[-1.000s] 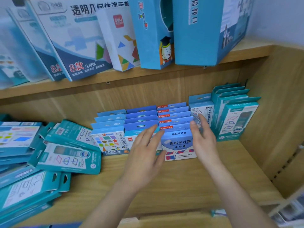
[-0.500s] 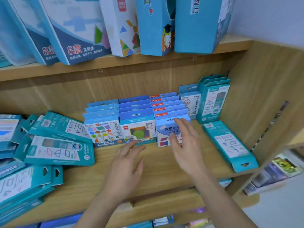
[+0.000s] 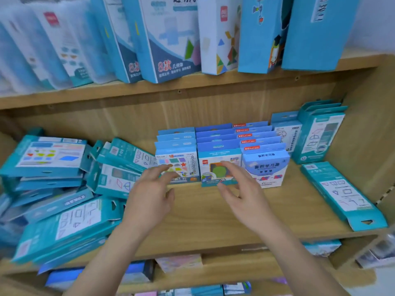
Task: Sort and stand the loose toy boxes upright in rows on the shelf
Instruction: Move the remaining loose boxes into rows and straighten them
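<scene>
Three rows of small blue toy boxes stand upright at the back middle of the wooden shelf (image 3: 205, 218): a shapes box (image 3: 177, 161) fronts the left row, a green-picture box (image 3: 215, 167) the middle, a pale blue box (image 3: 267, 165) the right. Taller teal boxes (image 3: 318, 133) stand at the right. One teal box (image 3: 342, 193) lies flat near the right edge. My left hand (image 3: 149, 195) hovers in front of the shapes box, fingers relaxed and empty. My right hand (image 3: 241, 189) hovers in front of the green-picture box, fingers spread, holding nothing.
A loose heap of flat teal boxes (image 3: 64, 189) fills the left half of the shelf. Large blue and white boxes (image 3: 171, 37) lean on the shelf above. The wooden side wall (image 3: 372, 124) closes the right. More items lie on the shelf below (image 3: 179, 263).
Both hands let go of the pale blue box and drew back and left. The view swung left, and a teal box now lies flat at the right.
</scene>
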A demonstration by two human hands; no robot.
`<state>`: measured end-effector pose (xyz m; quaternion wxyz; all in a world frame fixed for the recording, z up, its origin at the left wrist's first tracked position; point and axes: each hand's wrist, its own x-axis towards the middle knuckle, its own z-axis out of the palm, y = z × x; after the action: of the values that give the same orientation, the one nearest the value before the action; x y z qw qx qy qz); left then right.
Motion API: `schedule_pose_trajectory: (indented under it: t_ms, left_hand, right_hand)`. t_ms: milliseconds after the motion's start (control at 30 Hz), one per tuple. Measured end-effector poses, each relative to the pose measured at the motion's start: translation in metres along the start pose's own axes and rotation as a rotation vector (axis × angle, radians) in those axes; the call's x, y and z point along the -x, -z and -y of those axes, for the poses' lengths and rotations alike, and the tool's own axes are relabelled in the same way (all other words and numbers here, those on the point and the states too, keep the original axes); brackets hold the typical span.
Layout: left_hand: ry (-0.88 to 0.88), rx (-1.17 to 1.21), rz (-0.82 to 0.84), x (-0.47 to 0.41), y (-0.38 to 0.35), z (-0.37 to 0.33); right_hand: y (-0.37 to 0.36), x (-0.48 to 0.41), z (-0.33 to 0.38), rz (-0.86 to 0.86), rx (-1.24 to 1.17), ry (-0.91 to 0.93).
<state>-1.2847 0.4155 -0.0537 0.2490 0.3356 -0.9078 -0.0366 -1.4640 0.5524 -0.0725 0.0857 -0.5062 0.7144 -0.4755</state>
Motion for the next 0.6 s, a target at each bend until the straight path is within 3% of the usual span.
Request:
schedule_pose_trajectory:
  t_ms: [133, 267, 467, 600]
  left_hand:
    - [0.105, -0.387, 0.138, 0.005, 0.029, 0.058]
    - [0.115, -0.540, 0.291, 0.009, 0.035, 0.100]
    - [-0.134, -0.645, 0.120, 0.009, 0.050, 0.107]
    - [-0.363, -0.476, -0.036, 0.011, 0.077, 0.105]
  right_hand:
    - [-0.038, -0.001, 0.020, 0.132, 0.041, 0.007]
    - [-0.074, -0.001, 0.039, 0.214, 0.095, 0.051]
    - [-0.119, -0.004, 0.056, 0.302, 0.143, 0.089]
    - [-0.131, -0.009, 0.071, 0.300, 0.195, 0.143]
